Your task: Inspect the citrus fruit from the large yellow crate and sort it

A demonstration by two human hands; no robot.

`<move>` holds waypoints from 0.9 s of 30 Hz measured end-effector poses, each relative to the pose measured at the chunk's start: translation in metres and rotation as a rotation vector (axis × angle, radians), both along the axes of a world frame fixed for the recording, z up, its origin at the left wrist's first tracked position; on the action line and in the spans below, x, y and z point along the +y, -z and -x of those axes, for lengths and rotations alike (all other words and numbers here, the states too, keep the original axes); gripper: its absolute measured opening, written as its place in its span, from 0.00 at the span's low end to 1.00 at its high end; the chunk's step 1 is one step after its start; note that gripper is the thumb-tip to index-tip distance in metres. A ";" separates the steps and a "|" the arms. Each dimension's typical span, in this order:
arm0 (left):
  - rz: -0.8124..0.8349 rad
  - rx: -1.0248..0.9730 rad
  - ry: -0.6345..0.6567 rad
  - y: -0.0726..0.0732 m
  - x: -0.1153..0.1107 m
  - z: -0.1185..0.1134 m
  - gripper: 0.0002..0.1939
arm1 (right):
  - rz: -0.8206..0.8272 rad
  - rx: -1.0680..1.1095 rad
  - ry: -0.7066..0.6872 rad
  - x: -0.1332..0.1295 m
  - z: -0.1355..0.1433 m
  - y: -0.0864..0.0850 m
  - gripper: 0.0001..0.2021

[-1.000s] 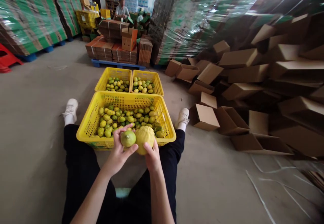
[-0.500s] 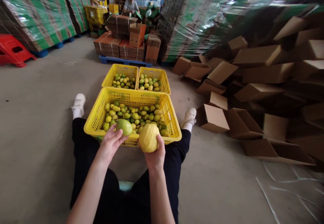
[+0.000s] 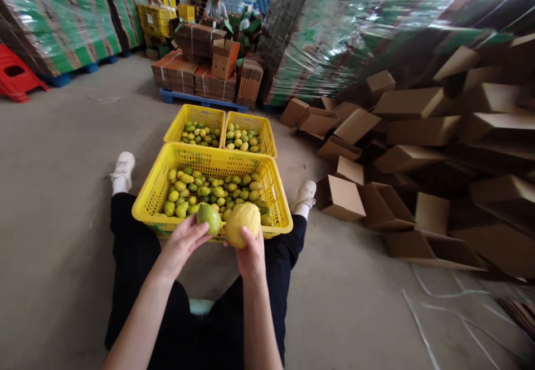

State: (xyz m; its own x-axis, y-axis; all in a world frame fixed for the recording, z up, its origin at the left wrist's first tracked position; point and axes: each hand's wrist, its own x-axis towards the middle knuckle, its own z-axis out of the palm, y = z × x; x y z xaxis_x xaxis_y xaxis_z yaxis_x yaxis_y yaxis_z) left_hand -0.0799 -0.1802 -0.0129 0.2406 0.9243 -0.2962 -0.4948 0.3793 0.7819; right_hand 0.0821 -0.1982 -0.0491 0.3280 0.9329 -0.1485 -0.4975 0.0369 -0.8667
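Head: left fingers [image 3: 201,229] curl round green fruit [image 3: 210,218], right fingers [image 3: 248,235] round yellow fruit [image 3: 241,218]; crate [image 3: 213,158] beyond; cartons [image 3: 344,196] heaped right.

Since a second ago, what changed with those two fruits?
The green fruit in the left hand has turned, so its tip no longer faces us, and it sits slightly apart from the yellow fruit in the right hand. Nothing was let go; the big yellow basket stayed put.
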 end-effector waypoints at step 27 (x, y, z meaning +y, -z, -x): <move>0.207 -0.205 -0.201 0.008 0.007 -0.012 0.16 | 0.045 0.220 -0.044 0.004 0.012 0.017 0.27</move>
